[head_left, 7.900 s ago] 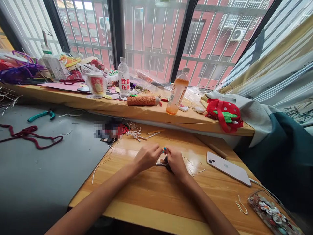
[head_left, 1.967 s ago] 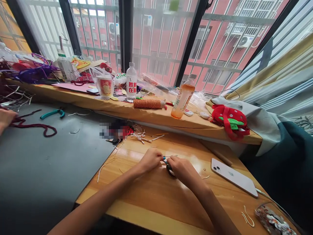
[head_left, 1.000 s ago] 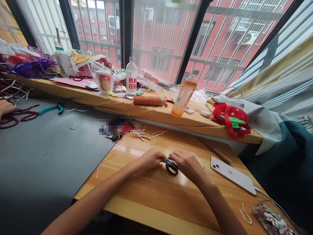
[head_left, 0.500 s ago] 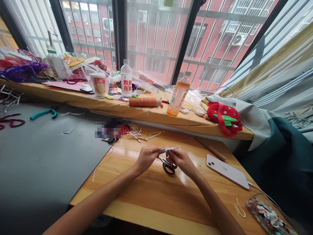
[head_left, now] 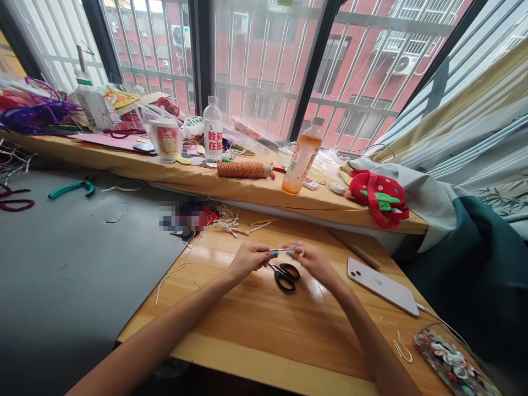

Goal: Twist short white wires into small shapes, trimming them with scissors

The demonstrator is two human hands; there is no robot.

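Observation:
Both hands are raised a little above the wooden table (head_left: 264,330), pinching the two ends of a thin white strip (head_left: 285,249). My left hand (head_left: 248,259) grips its left end with the fingertips pressed together. Fingers curled, my right hand (head_left: 313,260) holds the right end. Black-handled scissors (head_left: 284,275) lie on the table just below and between the hands, touched by neither.
A white phone (head_left: 381,286) lies right of the hands, a patterned phone case (head_left: 454,360) at the near right corner. White and orange strip scraps (head_left: 239,225) lie behind. On the ledge stand an orange thread spool (head_left: 242,169), two bottles (head_left: 302,157) and a strawberry pouch (head_left: 378,196). Teal pliers (head_left: 70,189) rest on the grey table.
The scissors left my right hand and now lie on the table. Both hands lifted the white strip and hold it between them. Another person's hand at the far left has gone from view.

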